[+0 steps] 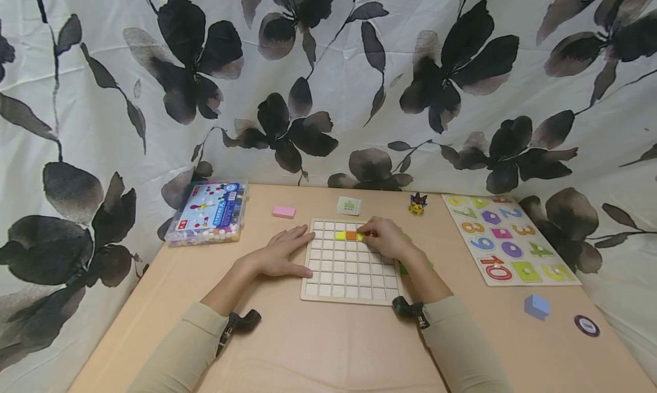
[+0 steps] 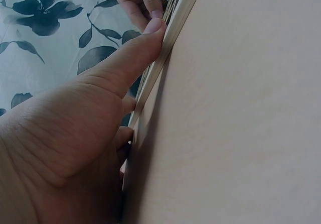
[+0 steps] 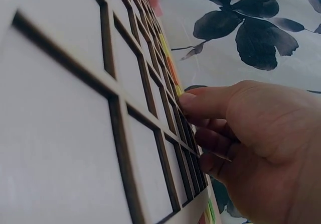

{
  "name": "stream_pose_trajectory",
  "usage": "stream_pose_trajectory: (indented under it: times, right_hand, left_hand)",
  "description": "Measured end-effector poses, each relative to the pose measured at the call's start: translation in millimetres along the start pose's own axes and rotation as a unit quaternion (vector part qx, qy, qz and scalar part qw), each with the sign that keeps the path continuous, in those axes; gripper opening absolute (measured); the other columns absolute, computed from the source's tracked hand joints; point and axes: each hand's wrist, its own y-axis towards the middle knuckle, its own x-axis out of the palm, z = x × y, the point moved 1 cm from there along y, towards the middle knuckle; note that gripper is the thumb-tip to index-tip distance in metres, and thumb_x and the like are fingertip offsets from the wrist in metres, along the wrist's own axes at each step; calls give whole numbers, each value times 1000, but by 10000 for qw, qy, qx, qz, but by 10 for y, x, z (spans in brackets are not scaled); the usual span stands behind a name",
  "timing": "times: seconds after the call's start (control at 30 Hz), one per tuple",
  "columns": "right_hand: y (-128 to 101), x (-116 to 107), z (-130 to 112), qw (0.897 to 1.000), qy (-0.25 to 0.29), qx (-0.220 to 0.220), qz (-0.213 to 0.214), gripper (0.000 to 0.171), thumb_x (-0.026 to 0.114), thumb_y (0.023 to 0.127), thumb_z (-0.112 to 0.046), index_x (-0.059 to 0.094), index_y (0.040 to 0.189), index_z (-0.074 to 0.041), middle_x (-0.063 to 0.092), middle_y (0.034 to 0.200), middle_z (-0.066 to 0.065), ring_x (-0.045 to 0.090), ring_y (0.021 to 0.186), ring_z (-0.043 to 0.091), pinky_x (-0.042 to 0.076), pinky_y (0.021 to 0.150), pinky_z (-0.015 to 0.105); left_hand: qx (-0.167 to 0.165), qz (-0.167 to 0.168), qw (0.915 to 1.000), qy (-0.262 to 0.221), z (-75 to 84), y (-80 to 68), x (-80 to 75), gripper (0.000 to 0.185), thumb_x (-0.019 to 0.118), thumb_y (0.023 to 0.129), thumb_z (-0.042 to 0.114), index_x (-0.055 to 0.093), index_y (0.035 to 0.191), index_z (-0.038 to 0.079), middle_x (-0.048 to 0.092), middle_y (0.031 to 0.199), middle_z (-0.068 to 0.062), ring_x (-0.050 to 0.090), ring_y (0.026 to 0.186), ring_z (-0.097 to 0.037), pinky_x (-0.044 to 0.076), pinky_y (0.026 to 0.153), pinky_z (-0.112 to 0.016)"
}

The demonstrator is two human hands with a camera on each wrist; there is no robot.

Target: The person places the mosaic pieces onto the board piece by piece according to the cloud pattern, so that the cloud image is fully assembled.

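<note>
A wooden grid board (image 1: 328,298) with pale square cells lies flat on the table. In its upper rows a yellow tile (image 1: 340,235) and an orange tile (image 1: 351,235) sit side by side. My right hand (image 1: 385,237) pinches another yellow tile (image 1: 360,237) just right of the orange one; its fingertips partly cover it. The right wrist view shows that hand (image 3: 266,138) with thumb and curled fingers at the board's surface. Along the board's left edge rests my left hand (image 1: 279,253), fingers spread; in the left wrist view its thumb (image 2: 125,58) lies on the rim.
Behind the board are a pink block (image 1: 284,211), a small patterned card (image 1: 349,206) and a little figure (image 1: 418,203). A plastic box (image 1: 207,213) stands left. At right lie a number puzzle (image 1: 505,233), a blue block (image 1: 537,306) and a round disc (image 1: 587,325).
</note>
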Motion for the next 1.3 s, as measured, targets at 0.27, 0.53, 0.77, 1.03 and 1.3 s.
stream_pose_trajectory:
  times: [0.27,0.53,0.77,1.03,1.3]
  right_hand:
    - [-7,-19,-2,9999,-13,-57,-99,31,71,98,-10,73,129,-3,67,108,7,53,87,20,46,73,31]
    - [-55,-213,-31,9993,78,-223,302,36,72,99,-17,70,132,-3,68,120,15,55,92,23,48,74,35]
    - [-175,-483,-38,9976,97,-70,679,34,71,101,-22,71,133,-10,67,130,16,56,99,25,49,78,36]
    - [-335,-700,52,9940,232,475,961,34,68,103,-26,68,135,-16,65,126,8,53,104,25,48,84,38]
    - [-404,-785,250,9941,258,898,558,31,67,102,-19,70,132,-13,66,115,9,53,102,28,47,81,38]
  left_hand:
    - [-7,34,10000,9,2,-2,5,105,71,88,67,25,167,18,8,175,-16,6,163,-35,3,131,-58]
    - [-1,21,10000,17,-3,1,1,105,71,88,67,24,167,18,8,176,-15,5,163,-35,3,131,-58]
    - [-17,-33,10000,78,-27,6,6,106,70,87,70,22,168,20,6,176,-13,4,163,-33,3,131,-56]
    - [8,7,10000,34,-20,7,19,106,70,87,70,24,167,19,7,176,-14,5,163,-34,3,131,-57]
    - [-2,34,10000,41,-12,8,22,106,71,87,69,24,167,18,8,175,-16,6,163,-35,3,131,-58]
